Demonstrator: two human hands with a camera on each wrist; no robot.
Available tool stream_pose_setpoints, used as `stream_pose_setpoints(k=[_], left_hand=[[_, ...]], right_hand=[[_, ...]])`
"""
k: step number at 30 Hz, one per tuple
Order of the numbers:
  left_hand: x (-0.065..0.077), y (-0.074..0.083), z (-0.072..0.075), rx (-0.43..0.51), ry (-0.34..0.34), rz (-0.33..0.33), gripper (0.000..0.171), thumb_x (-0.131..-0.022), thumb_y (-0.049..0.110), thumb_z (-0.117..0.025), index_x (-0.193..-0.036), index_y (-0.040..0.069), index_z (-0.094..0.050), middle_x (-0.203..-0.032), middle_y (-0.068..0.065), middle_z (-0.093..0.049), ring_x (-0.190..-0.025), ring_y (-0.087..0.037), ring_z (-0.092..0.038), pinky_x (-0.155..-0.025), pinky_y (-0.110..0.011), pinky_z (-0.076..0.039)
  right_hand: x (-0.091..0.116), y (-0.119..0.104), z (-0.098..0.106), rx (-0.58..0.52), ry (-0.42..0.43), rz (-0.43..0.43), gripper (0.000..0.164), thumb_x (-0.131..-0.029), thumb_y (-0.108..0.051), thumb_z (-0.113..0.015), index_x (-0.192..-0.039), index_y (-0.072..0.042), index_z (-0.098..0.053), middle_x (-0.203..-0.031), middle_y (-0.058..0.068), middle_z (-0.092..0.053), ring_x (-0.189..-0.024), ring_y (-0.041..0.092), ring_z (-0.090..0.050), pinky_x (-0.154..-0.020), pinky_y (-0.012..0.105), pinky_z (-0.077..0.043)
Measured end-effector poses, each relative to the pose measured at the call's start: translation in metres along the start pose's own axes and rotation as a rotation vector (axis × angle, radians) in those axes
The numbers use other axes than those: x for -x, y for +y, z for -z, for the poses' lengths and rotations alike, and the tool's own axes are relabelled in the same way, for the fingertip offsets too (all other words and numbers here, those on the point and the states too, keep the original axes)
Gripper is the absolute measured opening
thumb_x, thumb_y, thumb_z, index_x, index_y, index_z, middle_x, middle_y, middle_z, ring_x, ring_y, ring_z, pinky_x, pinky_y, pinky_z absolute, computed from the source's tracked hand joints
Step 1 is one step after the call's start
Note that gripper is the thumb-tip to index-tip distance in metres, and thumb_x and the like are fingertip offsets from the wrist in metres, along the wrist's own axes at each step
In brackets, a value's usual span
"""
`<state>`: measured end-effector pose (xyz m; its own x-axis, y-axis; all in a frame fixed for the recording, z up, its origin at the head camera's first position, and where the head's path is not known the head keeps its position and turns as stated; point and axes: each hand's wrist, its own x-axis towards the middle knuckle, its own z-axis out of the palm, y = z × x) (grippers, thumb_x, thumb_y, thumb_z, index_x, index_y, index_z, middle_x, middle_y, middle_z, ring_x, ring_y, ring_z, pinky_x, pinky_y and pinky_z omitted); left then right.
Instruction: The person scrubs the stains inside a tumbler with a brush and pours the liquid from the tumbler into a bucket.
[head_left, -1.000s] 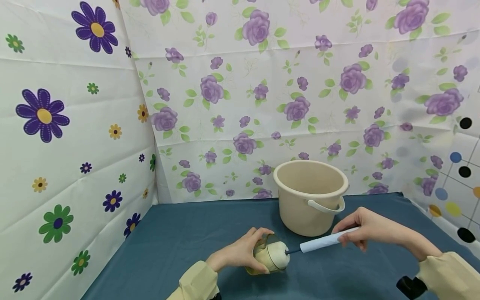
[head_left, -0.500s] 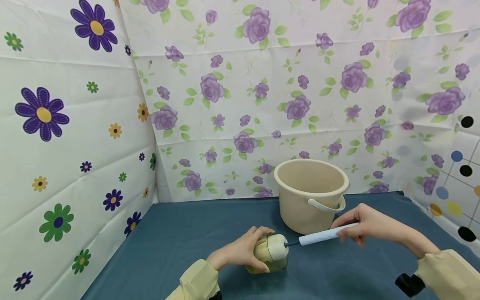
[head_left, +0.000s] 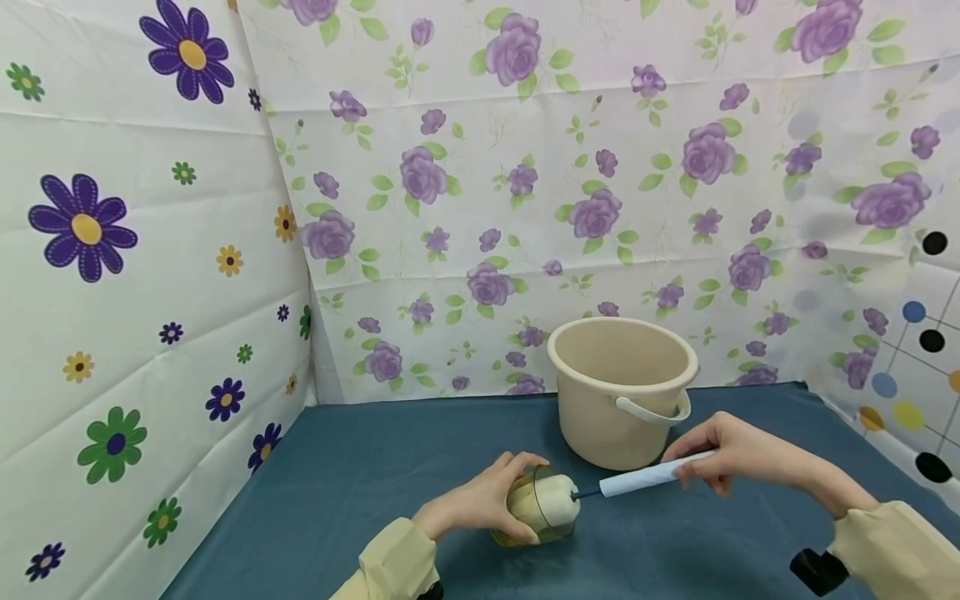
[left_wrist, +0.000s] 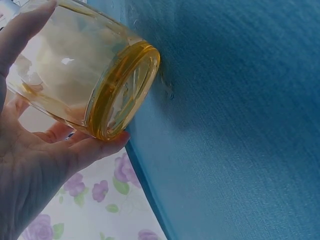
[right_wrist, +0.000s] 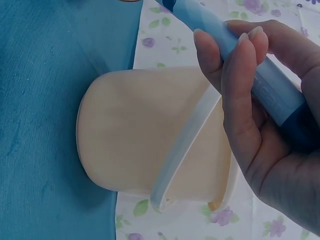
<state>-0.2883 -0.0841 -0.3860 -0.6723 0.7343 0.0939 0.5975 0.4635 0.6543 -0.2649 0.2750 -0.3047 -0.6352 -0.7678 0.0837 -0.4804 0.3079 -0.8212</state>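
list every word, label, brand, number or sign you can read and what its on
No readable text in any view: none on the amber glass, the bucket or the floral backdrop.
Brush handle: any faint marking in the right wrist view is too blurred to read.

The white sponge head (head_left: 557, 501) has moved within the mouth of the glass (left_wrist: 95, 65): I saw it low on the glass's near side a second ago, then up against the far side, and now it sits between the two. The dark rod (head_left: 587, 492) and pale handle (head_left: 641, 479), right of the glass, swung that way too, then came partway back, the right hand (head_left: 708, 454) moving slightly with them.
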Motion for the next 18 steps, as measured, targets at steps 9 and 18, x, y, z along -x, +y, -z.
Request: stream_pose_setpoints(k=[9, 18], left_hand=[[-0.001, 0.000, 0.000, -0.007, -0.002, 0.003, 0.079, -0.070, 0.029, -0.079, -0.134, 0.021, -0.034, -0.102, 0.003, -0.036, -0.092, -0.013, -0.041, -0.075, -0.032, -0.042], [0.000, 0.000, 0.000, -0.008, -0.001, -0.007, 0.079, -0.070, 0.029, -0.079, -0.134, 0.019, -0.034, -0.103, 0.004, -0.036, -0.098, -0.014, -0.042, -0.080, -0.032, -0.041]], right_hand=[[-0.003, 0.003, -0.005, 0.012, -0.001, -0.003, 0.018, -0.091, -0.007, -0.054, -0.103, -0.003, -0.066, -0.067, 0.010, -0.062, -0.043, 0.016, -0.051, -0.040, 0.036, -0.047], [-0.006, 0.006, -0.011, 0.011, -0.007, -0.006, 0.018, -0.091, -0.008, -0.054, -0.104, -0.004, -0.066, -0.069, 0.010, -0.063, -0.044, 0.013, -0.052, -0.040, 0.036, -0.047]])
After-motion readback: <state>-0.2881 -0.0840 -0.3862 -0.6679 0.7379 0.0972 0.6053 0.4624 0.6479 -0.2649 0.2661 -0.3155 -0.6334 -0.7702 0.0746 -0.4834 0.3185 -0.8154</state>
